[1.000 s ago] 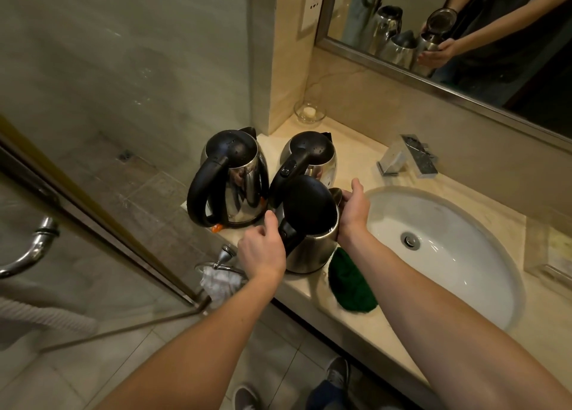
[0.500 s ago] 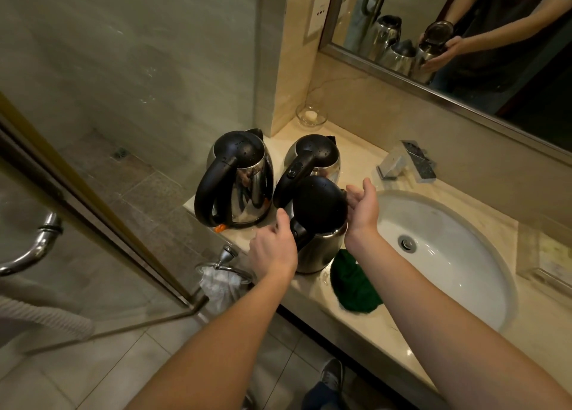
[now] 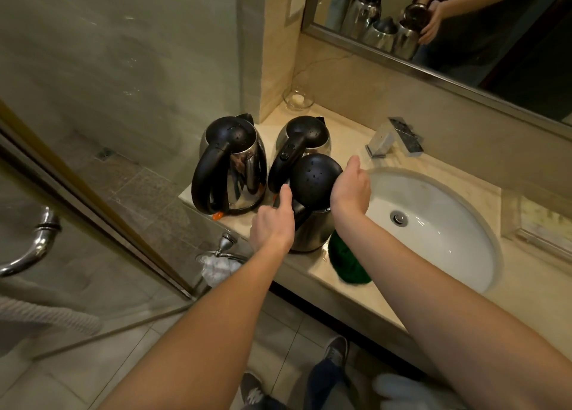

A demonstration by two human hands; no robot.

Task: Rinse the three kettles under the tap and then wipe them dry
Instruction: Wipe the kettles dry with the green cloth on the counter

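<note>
Three steel kettles with black lids and handles stand on the marble counter [image 3: 337, 121], left of the sink. The left kettle [image 3: 230, 165] and the back kettle [image 3: 306, 134] stand untouched, their lids beaded with water. The front kettle [image 3: 314, 183] is nearest me, its lid down. My left hand [image 3: 272, 225] grips its black handle, thumb pointing up. My right hand [image 3: 351, 188] cups the right side of its lid and upper body; the fingers are hidden from above but show wrapped on the kettle in the mirror. A green cloth [image 3: 346, 267] lies under my right forearm.
The white basin [image 3: 439, 233] with its drain sits to the right, the square chrome tap [image 3: 382, 141] behind it. A glass dish [image 3: 298, 100] stands in the back corner. A glass shower door [image 3: 93, 193] lies left. A towel ring with white cloth [image 3: 221, 265] hangs below the counter.
The front kettle's lid, open a second ago, is now down. My right hand left the kettle's body, opened, then came down onto the lid's right side. My left hand stays on the handle.
</note>
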